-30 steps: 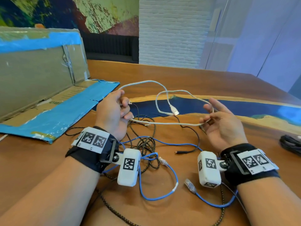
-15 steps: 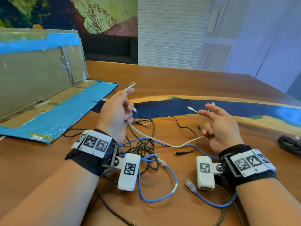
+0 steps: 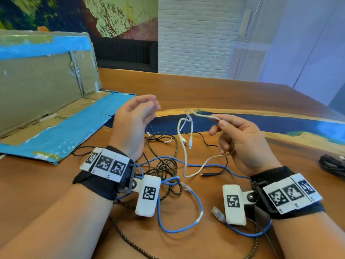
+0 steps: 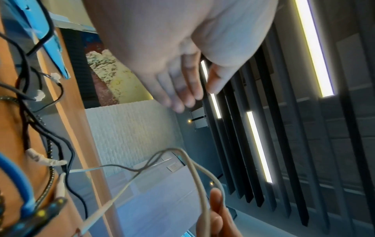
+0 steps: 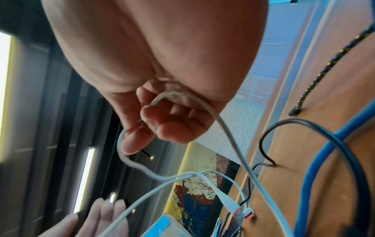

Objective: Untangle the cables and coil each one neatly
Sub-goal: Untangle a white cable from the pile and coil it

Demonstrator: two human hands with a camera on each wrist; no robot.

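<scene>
From the head view, your right hand is raised over the table and pinches the white cable between thumb and forefinger. The cable loops out to the left of that pinch, and its branches with their plugs hang down toward the wood; another stretch runs down past your palm and curves low above the table. Your left hand is lifted, fingers relaxed and close together, holding nothing. Beneath both wrists lies the tangle: a blue cable, a braided cable and a thin black cable. A cardboard box with blue tape sits at the left.

From the left wrist, your left hand shows straight, loose fingers, somewhat blurred. The white cable arcs below it.

From the right wrist, your right hand curls around the white cable; the exact finger contact looks like a pinch, though the palm hides part of it. The blue cable lies on the table at the right.
</scene>
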